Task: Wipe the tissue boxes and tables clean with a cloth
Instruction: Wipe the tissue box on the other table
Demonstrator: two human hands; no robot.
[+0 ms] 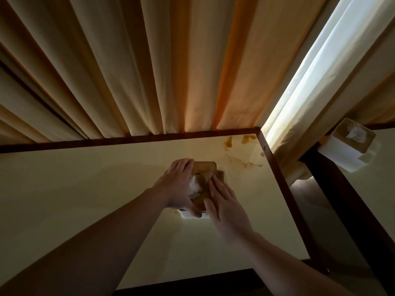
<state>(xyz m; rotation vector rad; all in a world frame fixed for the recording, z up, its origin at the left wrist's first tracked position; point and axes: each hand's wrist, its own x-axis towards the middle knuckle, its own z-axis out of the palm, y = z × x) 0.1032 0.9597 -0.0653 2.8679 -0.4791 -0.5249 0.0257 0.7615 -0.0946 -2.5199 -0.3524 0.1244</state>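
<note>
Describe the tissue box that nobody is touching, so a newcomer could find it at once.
Start at the bright gap in the curtains on the right. Just right of it, a second table begins, and the tissue box sits on its far corner. Unlike the box under both hands, it is white-sided, stands alone, and has a tissue poking from its top.

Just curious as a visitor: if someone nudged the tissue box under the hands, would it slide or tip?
Probably slide: the tissue box sits low and flat on a smooth, glossy table. It looks like light plastic, so likely easy to shift. The left hand holding its side suggests it needs steadying.
</note>
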